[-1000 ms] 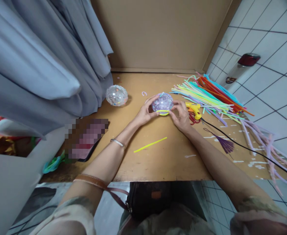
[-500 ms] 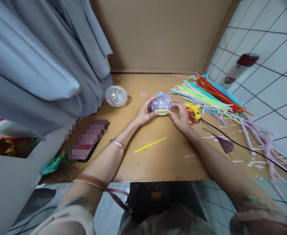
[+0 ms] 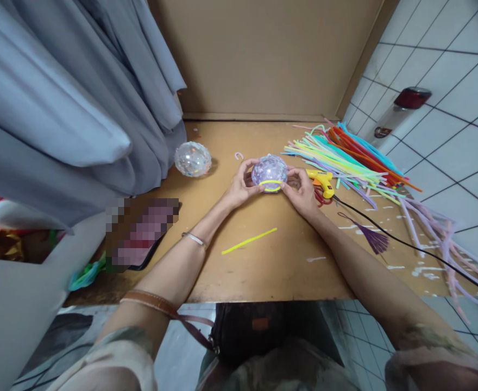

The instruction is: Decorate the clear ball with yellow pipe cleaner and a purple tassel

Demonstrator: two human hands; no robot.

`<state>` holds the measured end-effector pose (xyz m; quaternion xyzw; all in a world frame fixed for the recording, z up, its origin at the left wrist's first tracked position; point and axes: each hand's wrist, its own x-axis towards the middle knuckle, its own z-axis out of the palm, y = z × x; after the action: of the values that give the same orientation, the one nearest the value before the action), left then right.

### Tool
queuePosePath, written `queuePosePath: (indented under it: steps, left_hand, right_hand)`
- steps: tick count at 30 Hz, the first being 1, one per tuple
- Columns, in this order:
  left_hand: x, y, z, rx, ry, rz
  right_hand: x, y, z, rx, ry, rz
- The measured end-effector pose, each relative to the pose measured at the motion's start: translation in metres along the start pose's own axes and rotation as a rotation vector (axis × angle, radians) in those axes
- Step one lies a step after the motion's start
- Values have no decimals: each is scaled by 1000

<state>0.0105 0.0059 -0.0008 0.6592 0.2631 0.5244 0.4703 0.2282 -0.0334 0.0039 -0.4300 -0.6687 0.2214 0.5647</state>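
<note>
Between my two hands is a clear, purple-tinted plastic ball [image 3: 270,167]. A yellow pipe cleaner [image 3: 270,182] curves along its near side. My left hand [image 3: 241,186] grips the ball from the left, with the thumb at the left end of the yellow pipe cleaner. From the right, my right hand [image 3: 302,191] holds the ball, its thumb and fingers by the other end of the strip. A second yellow pipe cleaner [image 3: 249,241] lies straight on the table nearer to me. The fingertips behind the ball are partly hidden.
Another clear ball [image 3: 193,159] stands at the left. Right of my hand lie a yellow glue gun [image 3: 322,182] with a black cord, a heap of coloured pipe cleaners [image 3: 345,155] and a purple tassel [image 3: 372,239]. A phone [image 3: 145,233] rests at the left edge by a grey curtain [image 3: 80,92].
Both hands stay on the ball, almost still. The yellow pipe cleaner on the ball sits slightly higher and looks more curved. The view has shifted slightly.
</note>
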Motion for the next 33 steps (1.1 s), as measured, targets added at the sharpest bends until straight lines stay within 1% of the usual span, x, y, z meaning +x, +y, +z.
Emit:
queuePosePath:
  steps: [5, 10, 14, 19, 24, 33]
  left_hand:
    - [4, 2, 2, -34, 21, 45]
    - [-3, 17, 6, -35, 27, -61]
    - [-9, 25, 9, 14, 41, -63]
    - [-7, 25, 9, 70, 40, -46]
    - [-7, 25, 8, 68, 25, -29]
    - [-8, 28, 8, 97, 10, -51]
  right_hand:
    - [1, -7, -1, 46, 3, 49]
    - [2, -13, -4, 100, -2, 104]
    - [2, -16, -4, 103, 23, 137]
    - [3, -16, -3, 137, 33, 157]
    - [3, -15, -4, 170, 19, 172]
    - [4, -12, -4, 184, 20, 195]
